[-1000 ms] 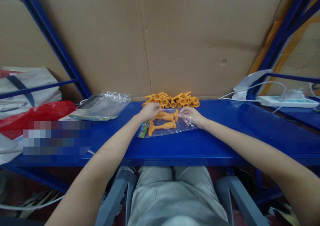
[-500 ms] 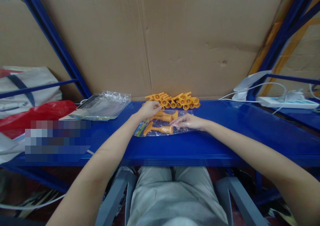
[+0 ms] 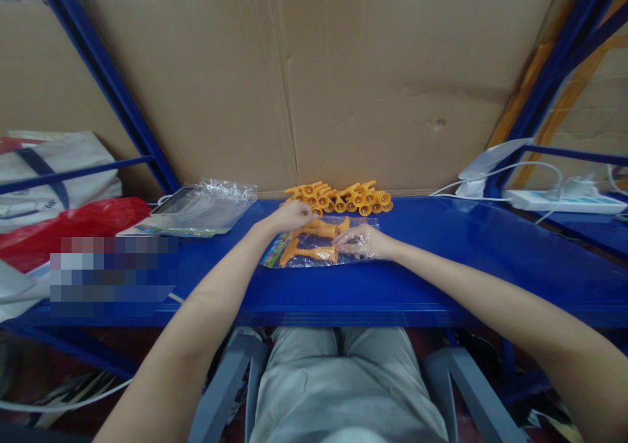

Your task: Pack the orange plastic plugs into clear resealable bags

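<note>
A clear plastic bag with a colourful printed end lies flat on the blue shelf. Two orange plastic pieces, the nearer one horn-shaped with a ridged stem, are in it. At the bag's far edge, my left hand is closed, fingertips pinched on the plastic. My right hand reaches into the bag from the right, with shiny film over its back. Its fingers are stretched out, their tips by the wide ends of the orange pieces. Just behind the bag is a pile of similar orange pieces.
A stack of clear bags lies left on the shelf, beside a red plastic bag. A white power strip with cables is at the right. Cardboard stands behind, between blue posts. Grey chair arms flank my legs.
My right hand has slid slightly left and deeper into the bag, and film now covers more of it. The bag and nearer orange piece have shifted slightly left. My left hand stays nearly in place.
</note>
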